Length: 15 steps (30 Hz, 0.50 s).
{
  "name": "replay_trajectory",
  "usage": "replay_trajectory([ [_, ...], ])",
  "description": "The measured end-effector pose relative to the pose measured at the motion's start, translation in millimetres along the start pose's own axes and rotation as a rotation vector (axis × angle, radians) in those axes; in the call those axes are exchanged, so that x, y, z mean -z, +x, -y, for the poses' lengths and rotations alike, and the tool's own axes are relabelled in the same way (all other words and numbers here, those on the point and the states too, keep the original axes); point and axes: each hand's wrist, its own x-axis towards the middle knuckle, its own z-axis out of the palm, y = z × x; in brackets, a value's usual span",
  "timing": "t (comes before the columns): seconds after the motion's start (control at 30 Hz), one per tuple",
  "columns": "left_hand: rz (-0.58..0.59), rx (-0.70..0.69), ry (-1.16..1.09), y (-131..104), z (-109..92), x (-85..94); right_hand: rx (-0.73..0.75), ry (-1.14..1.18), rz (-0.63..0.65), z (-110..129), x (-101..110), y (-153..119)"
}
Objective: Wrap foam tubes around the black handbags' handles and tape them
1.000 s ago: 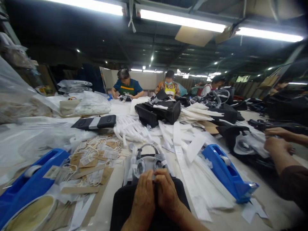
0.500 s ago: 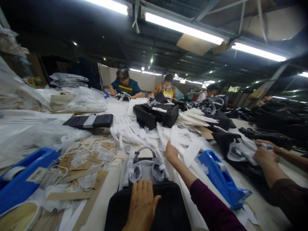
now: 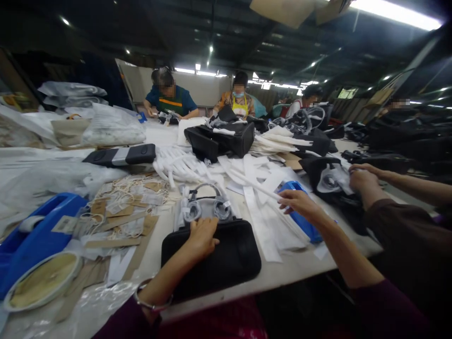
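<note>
A black zip-style bag (image 3: pixel 226 256) lies on the table in front of me, its grey top section carrying a looped handle (image 3: pixel 208 188) and plastic-wrapped rings (image 3: pixel 221 208). My left hand (image 3: pixel 203 239) rests on the bag near its upper edge, fingers together and slightly bent, the thumb out to the side. To the right, my right hand (image 3: pixel 300 205) is raised over the table with its fingers closed on the end of a thin white foam strip (image 3: pixel 256 184). The strip slants back to the left toward a pile of foam. Behind this hand stands a blue tape dispenser (image 3: pixel 294 186).
Paper tags with strings (image 3: pixel 120 207), another blue tape dispenser (image 3: pixel 38 235) and a large tape roll (image 3: pixel 44 280) lie at left. More black bags (image 3: pixel 226 136) are stacked behind. A co-worker's hands (image 3: pixel 363 179) handle a bag at right; other people sit across the table.
My right hand has moved right and toward me, drawing a foam strip from the pile. My left hand stays on the bag, its fingers more bent. The view has tilted down.
</note>
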Motion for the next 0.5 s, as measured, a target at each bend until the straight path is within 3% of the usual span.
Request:
replay_trajectory([
  [0.1, -0.001, -0.003, -0.036, 0, 1, -2.0, -0.031, -0.074, -0.107, -28, 33, -39],
  [0.2, -0.014, -0.012, -0.055, 1, 3, -3.8, -0.066, -0.273, -0.161, -47, 50, -67],
  [0.33, -0.025, -0.021, -0.075, 1, 3, -4.7, -0.053, -0.394, -0.119, -54, 49, -77],
  [0.5, -0.037, -0.022, -0.093, -1, 4, -5.4, -0.049, -0.394, -0.042, -56, 45, -65],
])
